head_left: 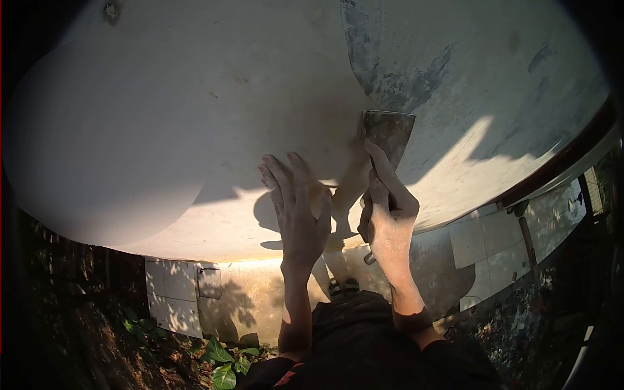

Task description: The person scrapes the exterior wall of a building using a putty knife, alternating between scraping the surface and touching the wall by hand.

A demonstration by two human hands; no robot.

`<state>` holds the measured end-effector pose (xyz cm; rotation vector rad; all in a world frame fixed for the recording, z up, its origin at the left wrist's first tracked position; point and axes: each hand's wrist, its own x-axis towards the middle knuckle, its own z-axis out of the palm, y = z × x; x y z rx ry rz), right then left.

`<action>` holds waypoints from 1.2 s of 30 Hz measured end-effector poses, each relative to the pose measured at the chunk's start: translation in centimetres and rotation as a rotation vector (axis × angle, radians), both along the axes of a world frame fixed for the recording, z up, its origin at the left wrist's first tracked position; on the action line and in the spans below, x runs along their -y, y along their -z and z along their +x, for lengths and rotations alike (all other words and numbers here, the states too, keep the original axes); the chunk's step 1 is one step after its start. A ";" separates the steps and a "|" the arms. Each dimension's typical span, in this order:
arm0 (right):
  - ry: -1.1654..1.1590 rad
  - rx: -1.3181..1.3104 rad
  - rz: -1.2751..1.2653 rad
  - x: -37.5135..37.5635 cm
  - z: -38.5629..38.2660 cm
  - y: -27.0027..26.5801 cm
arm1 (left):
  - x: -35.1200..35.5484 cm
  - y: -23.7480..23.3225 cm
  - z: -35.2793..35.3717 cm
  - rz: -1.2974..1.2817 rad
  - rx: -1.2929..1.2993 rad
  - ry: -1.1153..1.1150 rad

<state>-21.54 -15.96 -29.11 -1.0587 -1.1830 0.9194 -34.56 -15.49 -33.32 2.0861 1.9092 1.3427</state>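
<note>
In the head view my right hand [390,211] is wrapped round the handle of a scraper [391,130], its index finger laid along the flat metal blade. The blade's wide edge meets the pale wall [279,84], right beside a patch of grey, scraped-looking surface [409,78]. To the left, my left hand [300,214] is raised toward the wall with fingers stretched and apart, holding nothing. Shadows of the hands fall on the sunlit lower part of the wall.
Below are a concrete floor [253,299] and white tiles [172,286]. Green leaves [221,354] grow at the lower left over dark soil. A dark red band [559,156] edges the wall at right. My sandalled feet [343,286] stand close to the wall.
</note>
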 end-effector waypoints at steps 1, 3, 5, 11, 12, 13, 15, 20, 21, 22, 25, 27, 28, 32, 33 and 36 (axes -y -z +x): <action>0.008 0.019 0.033 0.0 0.0 0.5 | -0.1 -0.1 0.1 0.017 0.001 -0.008; -0.007 0.055 0.036 0.2 0.1 2.1 | -0.2 -0.1 0.1 0.027 -0.014 -0.010; -0.021 0.031 -0.012 0.6 0.1 4.3 | -0.3 -0.1 -0.2 0.035 -0.025 -0.023; -0.023 0.065 -0.004 0.2 0.0 1.7 | -0.3 0.3 0.3 0.029 0.019 -0.014; -0.010 0.105 0.048 -0.1 -0.1 2.0 | -0.3 0.3 0.3 0.027 -0.002 -0.019; -0.029 0.072 -0.002 0.2 0.0 3.0 | -0.5 0.2 0.2 0.031 -0.021 -0.027; -0.061 -0.007 -0.087 0.8 -0.1 3.7 | -0.6 0.2 -0.1 0.040 -0.031 -0.035; -0.075 -0.071 -0.124 0.5 -0.2 0.7 | -0.3 0.5 0.2 0.032 0.011 -0.016; -0.054 -0.011 -0.042 0.3 -0.2 1.6 | -0.2 0.5 0.2 0.030 0.001 -0.023; -0.032 0.047 0.049 0.1 -0.3 1.9 | -0.4 0.2 0.1 0.036 -0.011 -0.030; -0.050 -0.004 -0.075 1.0 -0.2 4.3 | -0.3 0.5 -0.3 -0.025 -0.035 -0.031; -0.054 0.011 -0.086 0.7 0.0 3.5 | -0.6 0.4 -0.2 0.001 -0.021 -0.037; -0.075 -0.026 -0.053 0.1 -0.1 1.4 | -0.5 0.5 -0.1 0.020 -0.014 -0.038; -0.087 -0.144 0.003 -0.1 -0.8 0.7 | -0.4 0.5 -0.3 0.010 -0.028 -0.017; -0.018 0.082 0.043 0.1 -0.4 2.0 | -0.3 0.6 -0.4 0.002 -0.034 -0.019; -0.060 -0.050 -0.066 0.5 -0.1 3.8 | -0.6 0.5 -0.8 -0.010 -0.051 -0.024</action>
